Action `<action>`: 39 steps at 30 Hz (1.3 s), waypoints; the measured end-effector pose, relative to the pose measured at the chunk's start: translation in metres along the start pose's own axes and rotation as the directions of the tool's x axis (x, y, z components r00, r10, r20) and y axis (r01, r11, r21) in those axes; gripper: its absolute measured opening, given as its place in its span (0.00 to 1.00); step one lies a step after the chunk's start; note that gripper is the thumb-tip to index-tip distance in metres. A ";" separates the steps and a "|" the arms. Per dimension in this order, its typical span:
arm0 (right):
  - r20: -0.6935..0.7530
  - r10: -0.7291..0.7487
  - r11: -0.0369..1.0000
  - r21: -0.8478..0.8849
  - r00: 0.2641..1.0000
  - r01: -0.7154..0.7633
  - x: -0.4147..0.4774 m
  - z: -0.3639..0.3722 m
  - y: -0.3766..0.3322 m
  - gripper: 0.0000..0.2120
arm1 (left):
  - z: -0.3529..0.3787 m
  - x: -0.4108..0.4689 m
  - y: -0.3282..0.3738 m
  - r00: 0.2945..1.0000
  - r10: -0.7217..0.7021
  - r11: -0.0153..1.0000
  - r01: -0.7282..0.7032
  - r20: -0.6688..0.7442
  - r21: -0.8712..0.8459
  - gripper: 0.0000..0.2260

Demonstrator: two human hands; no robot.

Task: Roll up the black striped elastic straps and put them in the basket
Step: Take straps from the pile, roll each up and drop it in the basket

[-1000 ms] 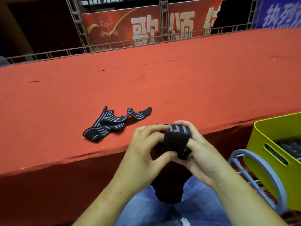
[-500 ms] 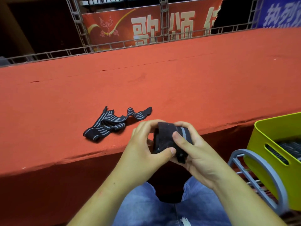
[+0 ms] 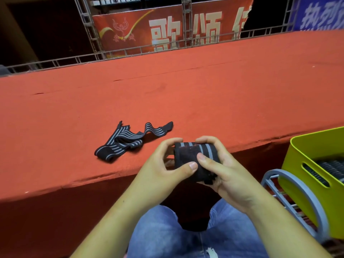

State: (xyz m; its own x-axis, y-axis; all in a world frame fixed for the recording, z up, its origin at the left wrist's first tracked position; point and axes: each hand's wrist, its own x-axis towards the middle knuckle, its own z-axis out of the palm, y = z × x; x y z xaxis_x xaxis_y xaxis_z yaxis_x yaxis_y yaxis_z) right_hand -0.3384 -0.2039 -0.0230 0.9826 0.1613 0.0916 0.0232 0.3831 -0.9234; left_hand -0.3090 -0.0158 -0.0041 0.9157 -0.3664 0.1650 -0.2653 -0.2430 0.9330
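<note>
Both thumbs had pressed the tail down: the left hand [image 3: 163,170] and right hand [image 3: 223,174] now clasped a closed rolled strap [image 3: 193,161] over the lap, its end no longer flapping. The basket [image 3: 294,155] waited just right. Farther off, the loose strap [image 3: 130,140] lay unrolled on the red ledge [image 3: 204,99].
</note>
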 end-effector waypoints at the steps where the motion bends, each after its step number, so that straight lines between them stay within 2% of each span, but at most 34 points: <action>1: -0.002 -0.001 1.000 -0.018 1.000 0.001 0.000 0.000 0.000 0.15 | 0.001 0.000 0.001 1.000 0.002 1.000 -0.002 -0.008 -0.010 0.25; 10: -0.003 -0.054 0.974 -0.221 0.999 0.052 0.002 -0.015 -0.018 0.26 | 0.006 0.013 0.018 0.998 0.049 0.998 -0.048 0.038 -0.030 0.17; 16: -0.108 -0.172 0.937 -0.323 0.979 0.129 0.004 -0.042 -0.037 0.20 | 0.027 0.038 0.033 0.994 0.085 0.995 -0.081 0.075 -0.052 0.15; 20: -0.136 -0.232 0.900 -0.406 0.963 0.160 0.002 -0.071 -0.055 0.19 | 0.051 0.059 0.042 0.979 0.030 0.995 -0.010 0.202 -0.100 0.15; 25: -0.101 -0.161 0.863 -0.497 0.982 0.090 -0.005 -0.109 -0.086 0.23 | 0.077 0.085 0.045 0.960 0.158 0.987 -0.158 0.232 -0.021 0.15; 28: -0.106 -0.146 0.801 -0.597 0.984 0.054 -0.010 -0.135 -0.108 0.20 | 0.097 0.103 0.050 0.937 0.211 0.974 -0.225 0.278 0.021 0.16; 31: -0.111 -0.144 0.693 -0.721 0.983 0.020 -0.017 -0.161 -0.130 0.17 | 0.122 0.120 0.056 0.916 0.226 0.968 -0.250 0.331 0.031 0.18; 34: -0.123 -0.129 0.536 -0.844 0.984 -0.035 -0.026 -0.185 -0.151 0.16 | 0.149 0.137 0.066 0.887 0.247 0.953 -0.296 0.390 0.069 0.19; 39: -0.198 -0.047 0.148 -0.971 0.979 -0.189 -0.041 -0.223 -0.180 0.20 | 0.200 0.167 0.072 0.803 0.266 0.924 -0.369 0.533 0.096 0.19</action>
State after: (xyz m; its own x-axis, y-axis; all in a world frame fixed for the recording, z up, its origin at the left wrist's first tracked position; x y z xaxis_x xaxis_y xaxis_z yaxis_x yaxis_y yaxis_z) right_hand -0.3422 -0.4824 0.0560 0.9974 -0.0401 0.0597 -0.0035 -0.8567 -0.5158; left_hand -0.2356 -0.2744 0.0260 0.5043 -0.8376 0.2100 -0.6125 -0.1756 0.7707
